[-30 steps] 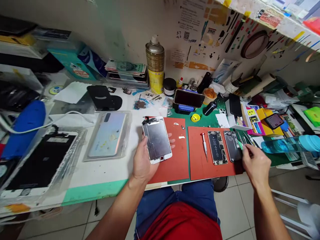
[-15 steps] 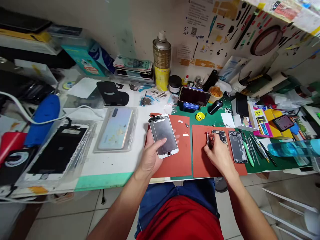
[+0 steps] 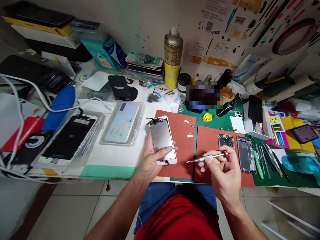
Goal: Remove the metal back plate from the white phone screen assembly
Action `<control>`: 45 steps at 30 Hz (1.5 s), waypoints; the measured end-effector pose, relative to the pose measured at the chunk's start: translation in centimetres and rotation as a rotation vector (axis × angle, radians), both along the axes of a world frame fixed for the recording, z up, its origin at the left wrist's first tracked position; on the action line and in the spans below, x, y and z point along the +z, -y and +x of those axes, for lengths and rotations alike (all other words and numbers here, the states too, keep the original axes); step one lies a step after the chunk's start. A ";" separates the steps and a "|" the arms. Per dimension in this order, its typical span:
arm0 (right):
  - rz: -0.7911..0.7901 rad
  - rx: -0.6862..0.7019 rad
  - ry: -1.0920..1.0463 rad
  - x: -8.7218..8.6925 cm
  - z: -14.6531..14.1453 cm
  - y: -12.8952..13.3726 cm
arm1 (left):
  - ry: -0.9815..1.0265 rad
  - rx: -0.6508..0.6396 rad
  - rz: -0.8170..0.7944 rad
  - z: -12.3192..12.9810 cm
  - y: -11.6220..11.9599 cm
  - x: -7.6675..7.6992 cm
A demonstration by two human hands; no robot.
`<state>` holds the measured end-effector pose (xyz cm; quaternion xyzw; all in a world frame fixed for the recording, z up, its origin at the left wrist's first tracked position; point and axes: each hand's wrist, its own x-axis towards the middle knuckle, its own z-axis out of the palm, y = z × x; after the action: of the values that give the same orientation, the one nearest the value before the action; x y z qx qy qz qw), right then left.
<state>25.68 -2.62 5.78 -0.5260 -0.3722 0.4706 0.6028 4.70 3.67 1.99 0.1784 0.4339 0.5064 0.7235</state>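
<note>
Tools and papers crowd a long white work bench [image 3: 117,160], and a tall spray can [image 3: 173,56] stands at the back. Two orange repair mats lie side by side near the front edge. On the left mat [image 3: 186,151] is a phone screen panel [image 3: 162,141] with a shiny metal back facing up. The left hand [image 3: 150,163] has hold of it. The fingers are curled under the panel, and the thumb lies across its lower part. The panel's long side runs from near the person to far away, with the top end leaning a bit to the left. A small black cable [image 3: 151,121] sticks out at that top end.

The right hand [image 3: 222,170] is almost closed. It pinches a small screwdriver [image 3: 207,158] with a red end. The long thin tool lies sideways, and its tip points left at the panel's lower part. The tip is near the panel but not touching it. The left hand is nearer the panel, since it holds it. An open phone case [image 3: 246,155] lies on the right mat, to the right of the right hand.
</note>
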 end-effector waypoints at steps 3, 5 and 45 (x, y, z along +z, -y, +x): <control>0.031 0.005 -0.019 -0.1 -1.7 0.0 | 0.001 0.005 0.006 -0.1 0.2 -0.2; 0.048 0.003 -0.017 -0.1 -2.2 -0.1 | -0.005 -0.009 0.019 -0.1 0.2 -0.2; 0.103 0.013 0.211 0.2 -1.6 -0.7 | 0.062 -0.028 0.079 -0.1 0.1 -0.3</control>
<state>24.06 -1.94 5.97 -0.5386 -0.4605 0.3969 0.5834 4.59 3.55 1.65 0.1970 0.3882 0.5183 0.7361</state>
